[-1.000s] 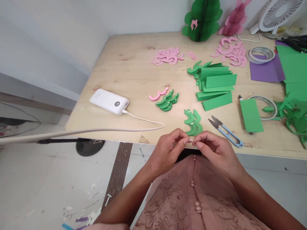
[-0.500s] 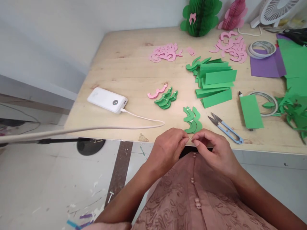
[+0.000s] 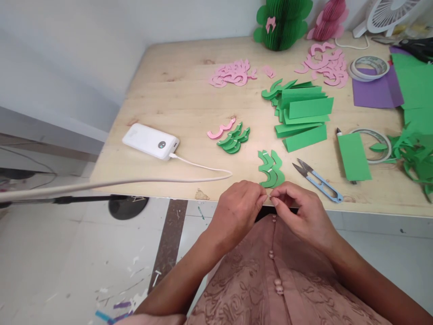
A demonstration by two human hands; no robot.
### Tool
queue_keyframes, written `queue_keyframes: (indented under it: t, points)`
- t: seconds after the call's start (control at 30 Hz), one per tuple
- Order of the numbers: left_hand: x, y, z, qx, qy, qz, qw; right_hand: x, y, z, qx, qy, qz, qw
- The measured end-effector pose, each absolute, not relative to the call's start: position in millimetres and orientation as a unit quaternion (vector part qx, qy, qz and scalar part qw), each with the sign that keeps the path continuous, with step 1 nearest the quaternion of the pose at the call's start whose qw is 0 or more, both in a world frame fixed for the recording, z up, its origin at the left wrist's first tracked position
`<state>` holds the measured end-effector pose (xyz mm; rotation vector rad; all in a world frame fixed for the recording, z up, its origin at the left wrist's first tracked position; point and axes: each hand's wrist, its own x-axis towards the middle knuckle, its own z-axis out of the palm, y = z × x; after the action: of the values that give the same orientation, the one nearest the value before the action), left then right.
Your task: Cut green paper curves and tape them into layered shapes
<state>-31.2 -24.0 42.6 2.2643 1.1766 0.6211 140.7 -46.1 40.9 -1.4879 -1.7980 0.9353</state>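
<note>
At the table's front edge, my left hand [image 3: 237,207] and my right hand [image 3: 302,210] nearly meet, fingertips pinched around something thin and pale, too small to make out. Just beyond the fingertips lie green wavy paper pieces [image 3: 277,170] with small white strips. Farther left is a stack of green scalloped pieces [image 3: 233,141] beside a pink wavy piece [image 3: 221,130]. Blue-handled thread snips [image 3: 320,183] rest to the right of the pieces, blades pointing away to the left.
A white power bank [image 3: 149,141] with a cable sits left. Folded green strips [image 3: 309,108] and pink cutouts [image 3: 233,73] lie farther back. Tape rolls [image 3: 385,144], green scraps [image 3: 417,155] and a white fan [image 3: 389,16] are on the right.
</note>
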Motion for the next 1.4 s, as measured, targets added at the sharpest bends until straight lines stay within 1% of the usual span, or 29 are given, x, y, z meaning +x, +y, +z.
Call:
queue_keyframes:
  t: [0.83,1.4]
  points:
    - [-29.6,-25.0,44.9,0.858,0.421,0.218,0.199,140.6,-44.9,42.3,-0.559,-0.701,0.328,0.298]
    - [-28.9,-23.9,41.7,0.861,0.411,0.245,0.17,140.2,-43.7,38.8,-0.551,-0.712,0.322,0.294]
